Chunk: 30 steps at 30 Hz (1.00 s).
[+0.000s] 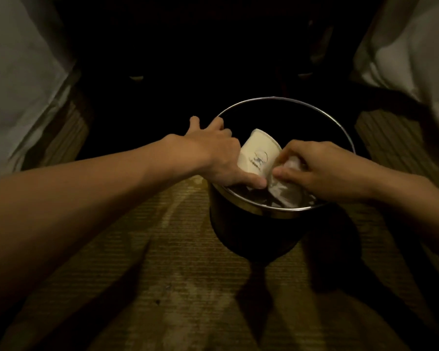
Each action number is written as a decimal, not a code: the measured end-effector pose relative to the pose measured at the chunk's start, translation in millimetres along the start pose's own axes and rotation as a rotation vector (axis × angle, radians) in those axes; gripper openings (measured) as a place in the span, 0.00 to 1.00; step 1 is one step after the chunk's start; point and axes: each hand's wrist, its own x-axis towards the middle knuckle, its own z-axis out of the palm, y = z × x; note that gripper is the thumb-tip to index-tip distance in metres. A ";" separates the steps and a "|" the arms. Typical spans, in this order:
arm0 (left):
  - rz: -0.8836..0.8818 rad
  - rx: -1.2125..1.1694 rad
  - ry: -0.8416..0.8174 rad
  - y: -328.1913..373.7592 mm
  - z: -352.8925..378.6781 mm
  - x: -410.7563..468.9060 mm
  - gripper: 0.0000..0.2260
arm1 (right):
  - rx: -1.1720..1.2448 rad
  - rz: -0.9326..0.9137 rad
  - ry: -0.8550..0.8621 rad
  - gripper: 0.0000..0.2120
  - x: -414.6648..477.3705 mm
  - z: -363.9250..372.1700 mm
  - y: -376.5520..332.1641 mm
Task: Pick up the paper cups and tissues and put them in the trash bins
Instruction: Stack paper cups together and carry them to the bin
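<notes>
A dim room with a ribbed, tan carpet (137,249) running as a lane between two beds.

The paper cup (257,153) is cream-white with a small dark printed emblem on its side. It is tipped over, rim pointing up and away, and held above the open mouth of the trash bin (249,210). The left hand (213,158) grips it, thumb along its lower edge and fingers curled over its far side. Just beside it, the right hand (325,171) pinches a crumpled white tissue (292,163) between thumb and curled fingers. A paler piece (283,191) hangs beneath that hand, inside the bin's near edge; whether it is tissue or a second cup cannot be told.

The bin is round and dark, with a bright metal rim. Its inside is black, and what lies in it is not readable. It stands on the carpet in the middle of the lane.

White bedding on the left (18,72) and white bedding on the right (416,46) close the lane on both sides. Bare carpet lies in front of the bin, and the space beyond it is lost in shadow.
</notes>
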 end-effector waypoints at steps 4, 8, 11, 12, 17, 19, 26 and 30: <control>0.079 -0.116 0.211 -10.6 5.5 2.2 0.26 | -0.048 -0.009 0.007 0.29 2.5 2.5 5.9; 0.226 -0.377 0.477 -31.0 9.3 -7.9 0.18 | -0.066 -0.029 0.204 0.23 -7.2 3.4 1.7; 0.208 -0.528 0.495 -45.1 -8.0 -35.6 0.17 | 0.049 0.009 0.300 0.12 -30.3 -6.4 -22.8; 0.196 -0.565 0.463 -50.1 -20.8 -48.2 0.17 | 0.120 0.024 0.295 0.07 -41.1 -13.8 -36.2; 0.166 -0.632 0.280 -92.0 -138.7 -129.7 0.19 | 0.416 0.043 0.176 0.06 -98.2 -94.2 -138.2; 0.179 -0.592 0.176 -114.2 -205.8 -171.8 0.19 | 0.494 -0.005 0.122 0.03 -121.2 -150.3 -193.1; 0.074 -0.465 0.091 -190.2 -435.6 -362.5 0.14 | 0.460 -0.300 -0.065 0.08 -174.2 -356.1 -381.3; -0.214 -0.413 0.062 -207.3 -506.9 -498.4 0.12 | 0.414 -0.526 -0.201 0.06 -204.7 -420.1 -464.2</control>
